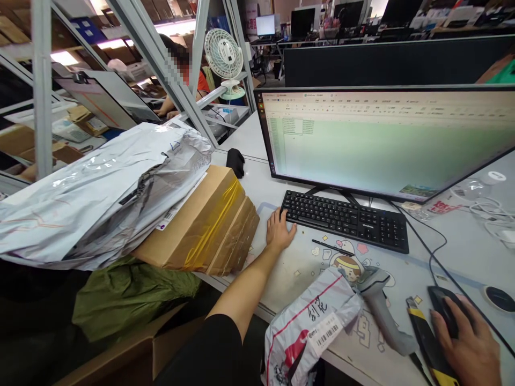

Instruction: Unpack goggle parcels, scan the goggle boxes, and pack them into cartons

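Observation:
My left hand (280, 230) rests on the desk, its fingertips at the left end of a black keyboard (345, 221), holding nothing. My right hand (464, 343) lies over a black computer mouse (444, 310) at the lower right. Beside that hand are a yellow-and-black utility knife (427, 343) and a grey handheld barcode scanner (380, 305). A white-and-red mailer parcel (309, 332) with a barcode label sits at the near desk edge. A taped cardboard box (201, 225) and a large silver mailer bag (100, 198) lie to the left.
A large monitor (386, 140) showing a spreadsheet stands behind the keyboard. Metal shelving (42, 80) rises at the left, and a person (181, 80) works beyond it near a white fan (224, 58). A green bag (129, 297) lies below the desk edge. White cables (488, 212) lie at the right.

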A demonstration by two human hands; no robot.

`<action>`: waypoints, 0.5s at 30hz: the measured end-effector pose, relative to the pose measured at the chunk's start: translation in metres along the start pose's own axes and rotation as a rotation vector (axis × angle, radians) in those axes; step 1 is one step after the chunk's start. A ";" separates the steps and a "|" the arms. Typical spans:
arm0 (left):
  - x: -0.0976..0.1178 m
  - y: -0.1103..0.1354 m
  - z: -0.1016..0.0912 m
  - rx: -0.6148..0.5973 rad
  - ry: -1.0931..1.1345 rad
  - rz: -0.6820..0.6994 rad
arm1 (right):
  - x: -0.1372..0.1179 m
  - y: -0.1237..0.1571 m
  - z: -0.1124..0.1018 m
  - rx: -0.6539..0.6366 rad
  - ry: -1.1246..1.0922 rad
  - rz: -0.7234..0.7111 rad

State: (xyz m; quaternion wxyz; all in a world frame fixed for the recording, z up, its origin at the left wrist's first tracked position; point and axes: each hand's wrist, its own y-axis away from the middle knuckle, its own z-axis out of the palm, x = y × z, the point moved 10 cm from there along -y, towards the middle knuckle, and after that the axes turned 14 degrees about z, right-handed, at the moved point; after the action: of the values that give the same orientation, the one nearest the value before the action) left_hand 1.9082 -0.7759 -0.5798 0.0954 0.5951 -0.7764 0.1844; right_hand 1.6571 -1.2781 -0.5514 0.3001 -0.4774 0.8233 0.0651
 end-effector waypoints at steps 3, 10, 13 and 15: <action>0.002 -0.003 -0.005 -0.004 0.069 -0.008 | 0.002 -0.001 0.003 0.011 0.063 -0.051; 0.037 0.083 -0.063 -0.136 0.361 0.048 | 0.004 -0.004 -0.016 0.068 0.146 0.054; 0.068 0.165 -0.103 -0.278 0.445 0.037 | -0.027 0.019 -0.022 0.025 0.102 0.139; 0.088 0.212 -0.126 -0.315 0.414 -0.020 | -0.059 0.042 -0.004 -0.183 0.076 0.210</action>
State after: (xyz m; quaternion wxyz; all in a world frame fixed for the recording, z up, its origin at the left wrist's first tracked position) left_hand 1.6720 -0.7561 -0.4689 0.3458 0.5299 -0.7535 0.1782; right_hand 1.6420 -1.2131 -0.5228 0.2155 -0.4162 0.8700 0.1530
